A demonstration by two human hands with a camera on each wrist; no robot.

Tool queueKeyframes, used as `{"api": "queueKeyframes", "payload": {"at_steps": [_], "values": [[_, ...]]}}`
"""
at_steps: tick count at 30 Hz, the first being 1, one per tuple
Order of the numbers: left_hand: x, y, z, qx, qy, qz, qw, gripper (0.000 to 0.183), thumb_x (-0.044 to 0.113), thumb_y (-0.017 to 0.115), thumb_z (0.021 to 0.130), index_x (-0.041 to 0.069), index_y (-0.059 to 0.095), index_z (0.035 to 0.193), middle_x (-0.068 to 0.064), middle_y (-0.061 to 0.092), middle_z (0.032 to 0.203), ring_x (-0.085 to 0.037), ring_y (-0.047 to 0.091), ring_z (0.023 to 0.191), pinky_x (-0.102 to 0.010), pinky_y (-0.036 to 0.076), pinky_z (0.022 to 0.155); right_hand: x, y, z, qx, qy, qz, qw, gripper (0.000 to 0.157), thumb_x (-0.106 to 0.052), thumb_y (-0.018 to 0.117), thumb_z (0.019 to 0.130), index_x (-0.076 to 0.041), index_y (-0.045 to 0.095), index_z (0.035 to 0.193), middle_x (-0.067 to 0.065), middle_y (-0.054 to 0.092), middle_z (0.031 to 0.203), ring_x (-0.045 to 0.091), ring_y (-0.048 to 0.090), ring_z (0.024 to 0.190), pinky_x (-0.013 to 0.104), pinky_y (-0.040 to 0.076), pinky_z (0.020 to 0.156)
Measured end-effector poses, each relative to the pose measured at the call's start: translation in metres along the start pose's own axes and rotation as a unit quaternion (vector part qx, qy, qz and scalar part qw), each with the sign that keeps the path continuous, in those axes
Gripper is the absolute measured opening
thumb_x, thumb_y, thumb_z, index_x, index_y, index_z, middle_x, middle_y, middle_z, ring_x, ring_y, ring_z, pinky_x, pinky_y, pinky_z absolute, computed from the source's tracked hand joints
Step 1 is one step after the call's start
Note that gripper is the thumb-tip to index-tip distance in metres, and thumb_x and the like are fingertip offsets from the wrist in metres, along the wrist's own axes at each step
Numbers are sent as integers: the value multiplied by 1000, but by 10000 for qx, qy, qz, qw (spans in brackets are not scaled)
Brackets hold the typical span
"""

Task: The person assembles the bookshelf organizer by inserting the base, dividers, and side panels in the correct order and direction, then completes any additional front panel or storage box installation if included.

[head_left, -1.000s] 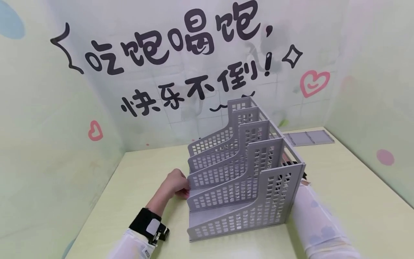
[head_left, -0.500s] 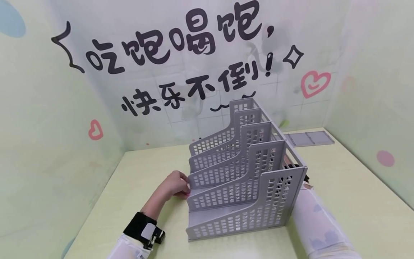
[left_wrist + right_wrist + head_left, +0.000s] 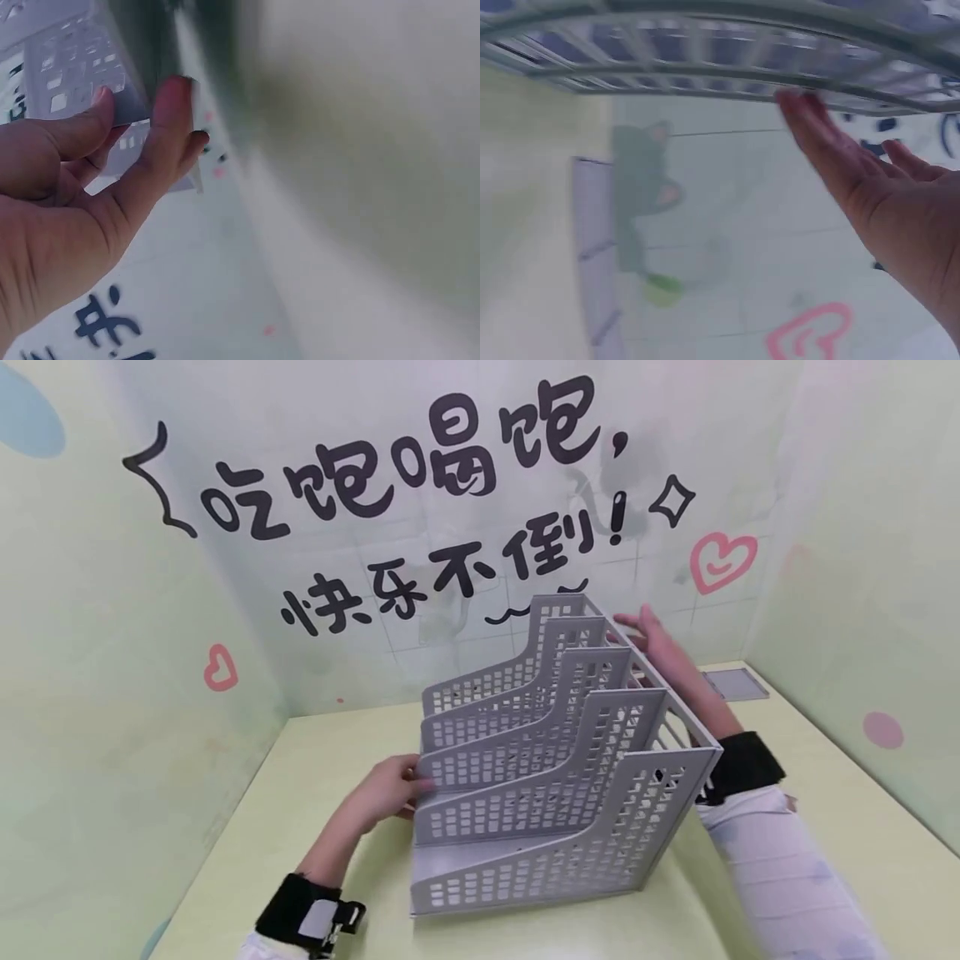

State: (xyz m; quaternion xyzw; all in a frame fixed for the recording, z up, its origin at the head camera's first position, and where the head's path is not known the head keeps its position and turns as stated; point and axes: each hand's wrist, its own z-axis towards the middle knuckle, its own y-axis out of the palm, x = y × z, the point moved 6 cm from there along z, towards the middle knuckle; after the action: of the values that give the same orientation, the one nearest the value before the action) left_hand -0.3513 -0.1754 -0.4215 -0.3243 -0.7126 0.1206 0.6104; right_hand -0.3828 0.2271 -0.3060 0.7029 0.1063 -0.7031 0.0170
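Note:
A grey desktop file organizer point(image 3: 581, 777) with several perforated upright dividers stands on the table, its low ends towards the left. My left hand point(image 3: 386, 793) pinches the low edge near the middle, thumb above and fingers beneath; the left wrist view shows this hand point(image 3: 97, 195) at the organizer's corner point(image 3: 131, 105). Behind the tall slatted back, my right hand point(image 3: 663, 647) has its fingers extended near the far top edge. In the right wrist view, the fingertips of that hand point(image 3: 900, 210) reach the slatted back point(image 3: 705, 79), and contact is hard to tell.
On the pale table point(image 3: 300, 793), a flat grey panel point(image 3: 738, 683) lies at the back right, partly hidden by the right forearm. A printed backdrop point(image 3: 465, 527) rises behind, with side walls at left and right.
My right hand has come up from behind the organizer to its far top edge. The organizer's low end has shifted left, and my left hand has moved left with it, thumb now over the edge.

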Motion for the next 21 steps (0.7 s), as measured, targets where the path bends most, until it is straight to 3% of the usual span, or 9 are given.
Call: {"api": "queueKeyframes", "payload": {"at_steps": [3,5,8,11,13,16,21], "values": [[15,-31,-13,264,268,257,9990,16,13,64,105,-2,64,112,-22,69,110,-22,73,75,-37,66,66,-1,0,-5,16,-33,-427,9991,74,-58,30,113,-14,18,171,21,39,168,4,64,108,25,59,87],[31,-56,-23,539,481,783,9943,16,17,64,106,1,61,103,-22,70,110,-21,72,76,-36,65,66,-1,1,-11,-33,-45,-967,9953,71,-47,43,114,-11,19,171,24,48,160,6,68,103,25,60,86],[61,-93,-43,1040,749,1651,9779,18,21,65,106,6,59,98,-19,72,101,-21,66,73,-34,58,63,7,10,-17,-330,-133,-1851,9821,72,-29,52,113,-1,17,169,33,56,150,17,72,106,31,64,90],[93,-119,-59,1459,971,2249,9585,19,23,68,104,9,58,95,-14,65,86,-21,56,69,-34,47,60,25,27,-21,-880,-6,-1963,9766,72,-19,51,112,7,12,167,39,51,152,35,73,116,42,64,98],[112,-126,-64,1574,1037,2536,9488,19,24,68,104,10,60,95,-12,62,85,-22,52,70,-34,42,60,39,39,-23,-1229,136,-1968,9726,71,-16,51,112,8,13,166,39,50,153,43,69,126,47,62,102],[134,-125,-66,1523,1036,2888,9395,19,28,68,105,11,61,98,-13,61,87,-25,50,72,-34,41,60,55,52,-25,-1593,335,-2169,9625,70,-21,52,111,6,17,167,37,53,152,46,64,133,50,60,106],[155,-111,-62,1326,850,3041,9395,18,27,67,105,11,62,100,-16,67,98,-26,55,76,-32,44,61,61,68,-26,-1754,173,-2887,9411,67,-28,54,110,4,30,163,33,53,155,46,57,141,53,58,107]]}}
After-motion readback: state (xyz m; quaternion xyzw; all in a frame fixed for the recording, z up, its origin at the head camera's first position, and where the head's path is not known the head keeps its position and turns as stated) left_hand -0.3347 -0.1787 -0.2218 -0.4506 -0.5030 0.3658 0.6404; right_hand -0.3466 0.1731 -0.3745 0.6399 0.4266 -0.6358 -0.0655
